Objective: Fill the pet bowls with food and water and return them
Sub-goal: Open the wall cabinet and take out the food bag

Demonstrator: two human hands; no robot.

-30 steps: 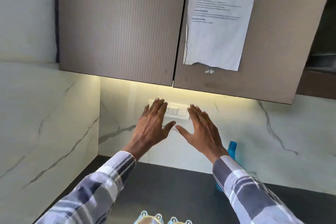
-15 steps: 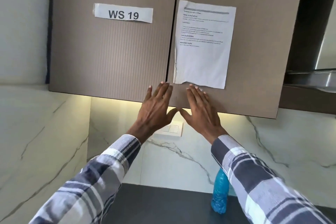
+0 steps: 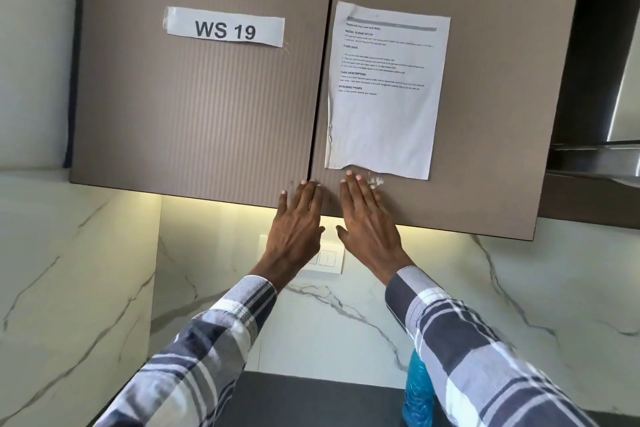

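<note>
My left hand (image 3: 298, 224) is raised with straight fingers, its fingertips over the lower edge of the left cabinet door (image 3: 194, 107). My right hand (image 3: 367, 222) is raised beside it, fingers straight, fingertips over the lower edge of the right cabinet door (image 3: 491, 135). Whether they touch the doors I cannot tell. Both doors are closed. A blue water bottle (image 3: 417, 392) stands on the dark counter (image 3: 304, 399), partly behind my right sleeve. No pet bowls are in view.
A "WS 19" label (image 3: 225, 28) is taped to the left door and a printed sheet (image 3: 384, 90) to the right. A white switch plate (image 3: 327, 258) sits on the marble backsplash. A marble side wall (image 3: 69, 288) stands left, a steel hood (image 3: 609, 152) right.
Both hands have risen from in front of the switch plate to the bottom of the cabinet doors. The view tilted upward, and the bowls at the bottom edge dropped out of sight.
</note>
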